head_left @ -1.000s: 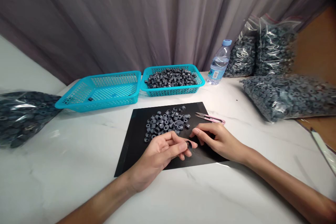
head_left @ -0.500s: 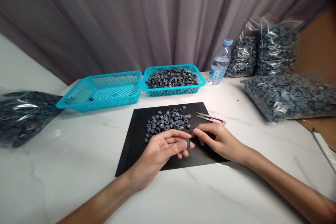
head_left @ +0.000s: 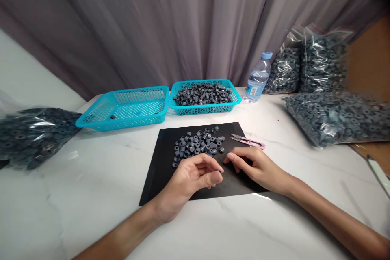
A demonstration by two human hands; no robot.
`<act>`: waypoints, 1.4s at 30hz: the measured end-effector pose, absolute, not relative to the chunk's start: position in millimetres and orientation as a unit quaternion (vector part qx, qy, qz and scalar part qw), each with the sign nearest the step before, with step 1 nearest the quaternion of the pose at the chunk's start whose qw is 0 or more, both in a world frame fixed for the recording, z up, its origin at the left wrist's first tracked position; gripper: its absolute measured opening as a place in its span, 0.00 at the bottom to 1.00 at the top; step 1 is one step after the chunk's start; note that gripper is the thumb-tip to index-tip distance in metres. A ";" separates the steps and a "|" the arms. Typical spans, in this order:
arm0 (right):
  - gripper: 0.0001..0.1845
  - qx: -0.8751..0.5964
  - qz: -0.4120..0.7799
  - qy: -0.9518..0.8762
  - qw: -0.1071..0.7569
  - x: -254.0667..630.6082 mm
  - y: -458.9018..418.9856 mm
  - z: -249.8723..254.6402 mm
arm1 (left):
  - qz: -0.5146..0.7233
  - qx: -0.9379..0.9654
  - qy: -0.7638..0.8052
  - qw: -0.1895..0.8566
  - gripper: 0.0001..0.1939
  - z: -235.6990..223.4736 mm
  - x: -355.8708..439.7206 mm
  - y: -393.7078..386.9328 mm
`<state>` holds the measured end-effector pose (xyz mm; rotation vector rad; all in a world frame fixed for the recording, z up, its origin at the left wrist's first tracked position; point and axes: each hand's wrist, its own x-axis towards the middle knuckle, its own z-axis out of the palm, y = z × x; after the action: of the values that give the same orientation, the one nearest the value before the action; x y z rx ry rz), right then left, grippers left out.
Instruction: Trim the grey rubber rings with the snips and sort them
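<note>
Your left hand (head_left: 195, 176): grip closed on small dark part (head_left: 219, 171), thumb against fingers; part sits at fingertips, mostly hidden by them. Your right hand (head_left: 256, 166): fingers curled over right side of black mat (head_left: 157, 170), just beside left fingertips, not touching; can't tell whether its grip holds anything. Pile (head_left: 196, 144) of grey parts on mat, just beyond your left hand. Snips (head_left: 248, 141) beyond your right hand, blades toward pile. Mat lies on marbled surface (head_left: 106, 195), blue baskets (head_left: 122, 123) behind it.
</note>
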<state>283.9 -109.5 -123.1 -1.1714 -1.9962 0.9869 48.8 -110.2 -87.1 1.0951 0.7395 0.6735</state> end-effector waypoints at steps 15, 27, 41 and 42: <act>0.24 -0.436 0.377 -0.756 0.311 282.1 -107.2 -122.5 | 0.293 0.498 0.349 0.738 0.09 -82.8 49.2 -109.0; 0.24 -0.429 0.390 -0.754 0.309 281.6 -107.7 -120.0 | 0.291 0.487 0.334 0.753 0.11 -84.7 49.4 -110.6; 0.24 -0.437 0.391 -0.752 0.300 280.9 -107.9 -124.7 | 0.319 0.468 0.327 0.756 0.14 -77.6 44.9 -108.1; 0.24 -0.436 0.390 -0.753 0.301 280.5 -107.8 -124.7 | 0.319 0.467 0.325 0.758 0.14 -77.2 44.7 -108.6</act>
<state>280.5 -107.8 -124.7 -1.1577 -1.9964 1.0349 44.7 -108.6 -77.2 1.0182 0.7071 0.6961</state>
